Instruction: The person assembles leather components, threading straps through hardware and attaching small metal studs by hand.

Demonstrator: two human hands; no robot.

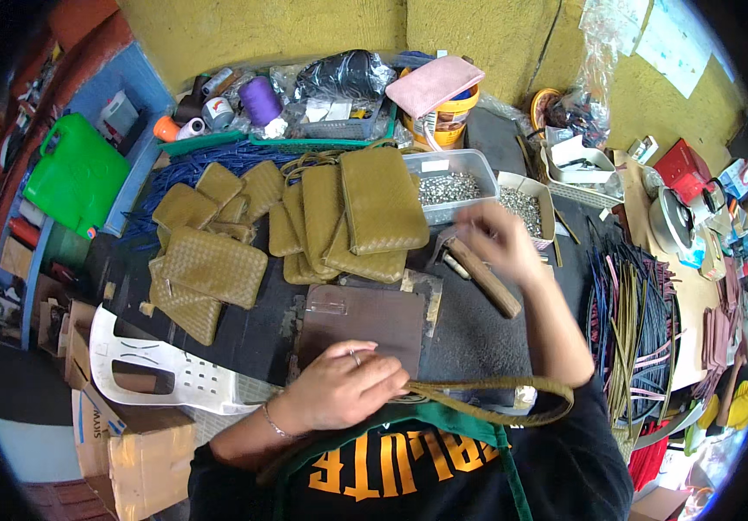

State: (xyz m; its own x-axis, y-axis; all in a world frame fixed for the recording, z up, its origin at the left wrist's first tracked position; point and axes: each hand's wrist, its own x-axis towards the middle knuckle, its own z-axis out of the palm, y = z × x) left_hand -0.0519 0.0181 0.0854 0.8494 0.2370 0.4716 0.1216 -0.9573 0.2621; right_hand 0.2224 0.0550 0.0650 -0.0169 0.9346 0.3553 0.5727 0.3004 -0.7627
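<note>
Left hand point(344, 384) low at the middle, close to the wearer's body, a ring and a thin bracelet on it. Its fingers are clamped on one end of an olive-green, narrow strap point(478, 384), which runs off to the right and doubles back in a long loop before the dark sweatshirt point(409, 460). Beyond that hand, a flat brown rectangular pad point(361, 319) lies on the black worktop point(478, 343).

Right hand point(503, 241) raised over the far right part of the worktop, near the wooden-handled hammer point(484, 278). Fingers bent (blurred; cannot tell whether they grip anything). Just beyond: a clear plastic rectangular tub point(443, 214) and a whitish open box point(549, 240), both holding small shiny metal pieces.

Olive-green woven-pattern flat pouches in two groups: an overlapping stack point(383, 200) beyond the brown pad, a looser pile point(218, 265) to its left. At the back, a purple thread spool point(259, 102); rightward, a pale pink pouch point(435, 84) atop a yellow bucket point(450, 117).
</note>
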